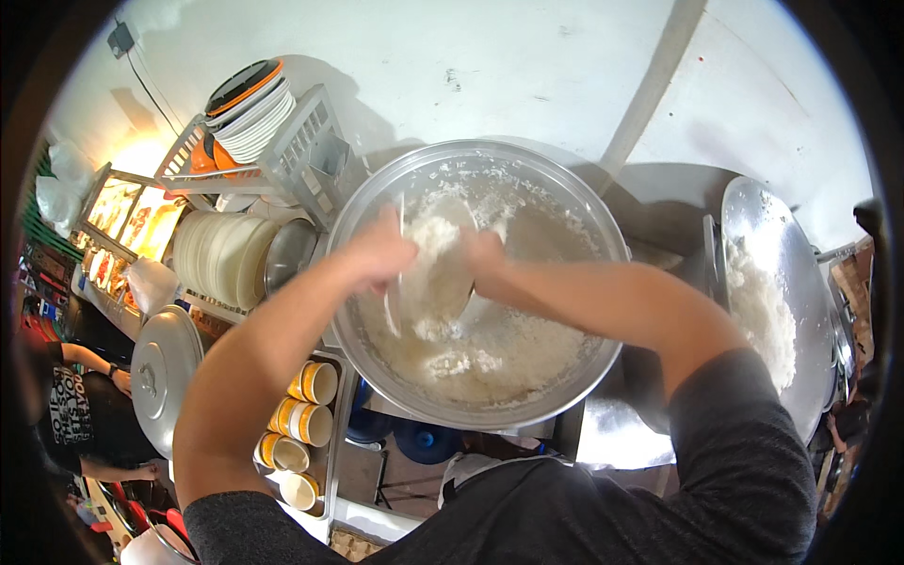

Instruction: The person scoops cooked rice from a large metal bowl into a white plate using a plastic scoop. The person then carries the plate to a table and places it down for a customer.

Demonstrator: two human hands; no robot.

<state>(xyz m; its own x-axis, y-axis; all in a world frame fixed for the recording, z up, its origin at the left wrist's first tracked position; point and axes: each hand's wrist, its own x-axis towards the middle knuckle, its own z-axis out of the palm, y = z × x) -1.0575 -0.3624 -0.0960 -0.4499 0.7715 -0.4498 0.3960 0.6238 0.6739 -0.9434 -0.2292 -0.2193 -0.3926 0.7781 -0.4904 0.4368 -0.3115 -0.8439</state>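
Note:
A large round aluminium pot (519,415) stands before me with cooked white rice (494,360) on its bottom and grains stuck to its wall. Over the rice, my left hand (385,246) grips a thin white plate (394,311), seen nearly edge-on. My right hand (486,253) is closed on the edge of a second, plate-like piece (452,289), blurred by motion. A clump of rice (432,236) lies between the two hands. Fingers and grip details are partly blurred.
At right a wide metal pan (766,205) holds heaped rice. Stacked plates (258,127) fill a rack (304,134) at left, above more upright plates (219,258). Paper cups (311,424) lie in a metal tray (337,452). A pot lid (162,381) and another person (92,417) are further left.

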